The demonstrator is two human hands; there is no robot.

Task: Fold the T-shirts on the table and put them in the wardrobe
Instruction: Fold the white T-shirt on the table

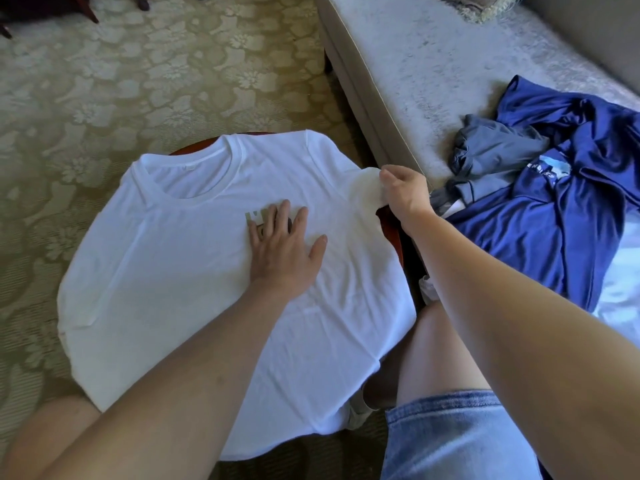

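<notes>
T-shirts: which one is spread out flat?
The white T-shirt on the table, pressed by the left hand; the blue shirt and grey shirt lie crumpled on the sofa.

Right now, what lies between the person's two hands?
In the head view, only a stretch of the white T-shirt: the left hand lies flat on its chest, the right hand pinches its sleeve.

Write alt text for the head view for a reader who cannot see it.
A white T-shirt lies spread over a table; the left hand presses flat on its chest while the right hand pinches one sleeve. A blue shirt and grey garment lie crumpled on the sofa.
</notes>
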